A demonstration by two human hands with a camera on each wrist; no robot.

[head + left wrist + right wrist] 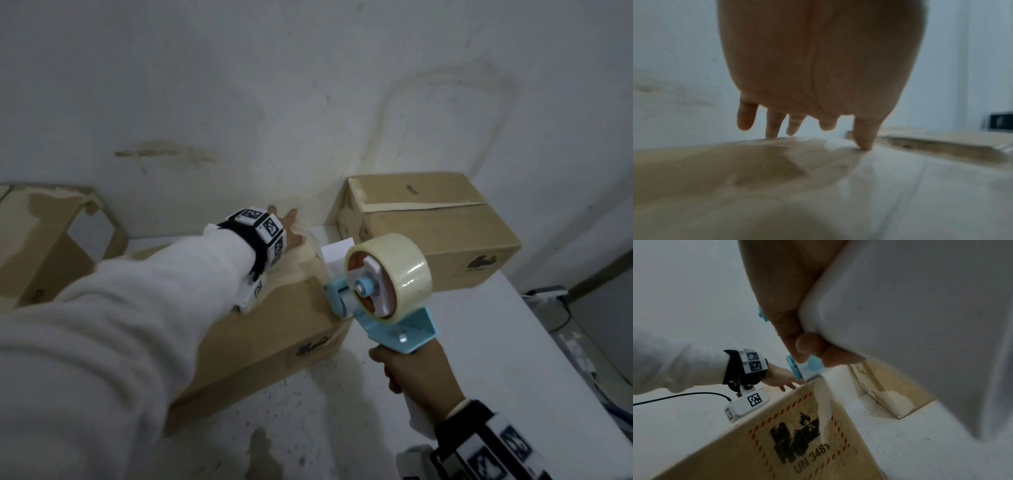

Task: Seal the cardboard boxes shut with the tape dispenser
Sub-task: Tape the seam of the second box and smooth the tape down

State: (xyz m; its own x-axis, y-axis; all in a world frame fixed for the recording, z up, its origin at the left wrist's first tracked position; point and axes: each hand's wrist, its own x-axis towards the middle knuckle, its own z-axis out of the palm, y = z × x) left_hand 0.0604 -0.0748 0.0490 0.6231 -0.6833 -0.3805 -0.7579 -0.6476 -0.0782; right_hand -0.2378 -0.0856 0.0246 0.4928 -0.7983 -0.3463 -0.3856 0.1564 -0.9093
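Observation:
A closed cardboard box [274, 329] lies mid-table, with glossy clear tape along its top [890, 186] and a hazard label on its end face [797, 443]. My left hand [291, 229] reaches across it, fingers straight and spread, fingertips [865, 142] pressing the far end of the top. My right hand [407, 366] grips the white handle [900, 321] of a blue tape dispenser [387, 277] carrying a clear tape roll. Its front end sits at the box's right top edge. A second taped box [435, 233] stands at the back right.
An open, torn cardboard box [44, 246] stands at the left against the stained white wall [274, 102]. The white table [479, 342] ends at the right, where cables [555, 301] lie on the floor below. A black cable [684, 395] runs from my left wrist camera.

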